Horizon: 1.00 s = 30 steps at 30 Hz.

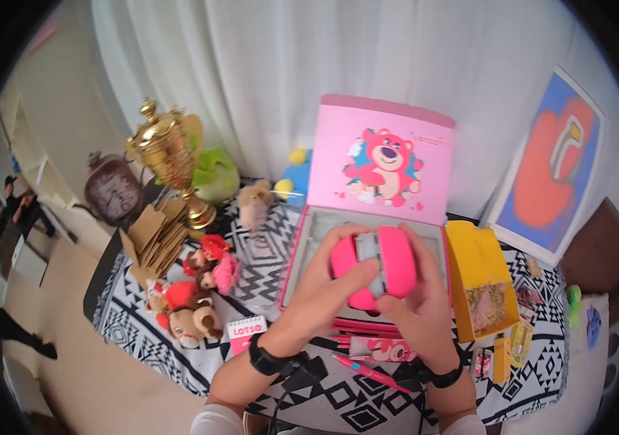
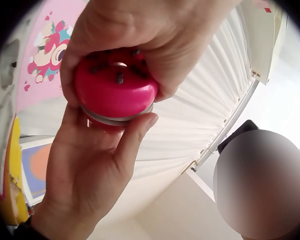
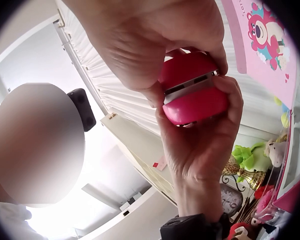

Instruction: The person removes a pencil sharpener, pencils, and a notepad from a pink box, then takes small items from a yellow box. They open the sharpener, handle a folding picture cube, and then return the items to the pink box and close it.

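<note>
A rounded pink object with a grey band round its middle (image 1: 398, 261) is held up in both hands over an open pink box (image 1: 293, 268). My left hand (image 1: 324, 290) grips its left side, the thumb lying across the grey band. Around the right side curl the fingers of my right hand (image 1: 429, 312), thumb at the lower edge. In the left wrist view the pink object (image 2: 117, 95) shows small dark parts on one face. The right wrist view shows the grey band between two pink halves (image 3: 195, 105). What the object is, I cannot tell.
Left of the box stand a gold trophy (image 1: 168, 156), folded cardboard (image 1: 154, 243) and plush toys (image 1: 193, 319). To its right are a yellow box (image 1: 469, 254) and a framed picture (image 1: 556, 167). Pink pens (image 1: 371, 373) and a pink pouch (image 1: 378, 349) lie in front.
</note>
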Each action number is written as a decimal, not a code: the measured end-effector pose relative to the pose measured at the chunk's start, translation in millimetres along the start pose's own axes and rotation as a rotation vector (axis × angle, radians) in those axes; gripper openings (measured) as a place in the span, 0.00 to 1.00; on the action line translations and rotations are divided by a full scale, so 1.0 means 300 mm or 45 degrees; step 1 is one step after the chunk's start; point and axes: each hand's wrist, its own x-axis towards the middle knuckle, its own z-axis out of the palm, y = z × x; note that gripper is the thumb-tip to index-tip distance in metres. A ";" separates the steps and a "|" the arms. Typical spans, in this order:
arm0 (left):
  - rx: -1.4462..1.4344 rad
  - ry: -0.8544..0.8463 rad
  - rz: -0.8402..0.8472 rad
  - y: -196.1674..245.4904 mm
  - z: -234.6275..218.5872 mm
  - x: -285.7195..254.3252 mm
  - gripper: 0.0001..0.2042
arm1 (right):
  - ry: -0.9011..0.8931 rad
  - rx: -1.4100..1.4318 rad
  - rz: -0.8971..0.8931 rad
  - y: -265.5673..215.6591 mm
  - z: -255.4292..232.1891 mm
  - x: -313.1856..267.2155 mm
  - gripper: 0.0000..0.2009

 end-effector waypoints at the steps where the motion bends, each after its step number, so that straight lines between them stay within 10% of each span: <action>1: -0.004 -0.020 -0.035 0.006 -0.008 0.002 0.20 | 0.031 -0.021 -0.007 0.000 -0.011 0.005 0.45; 30: -0.238 0.023 -0.177 0.008 0.021 -0.025 0.25 | -0.243 -0.150 -0.099 -0.048 -0.096 0.017 0.42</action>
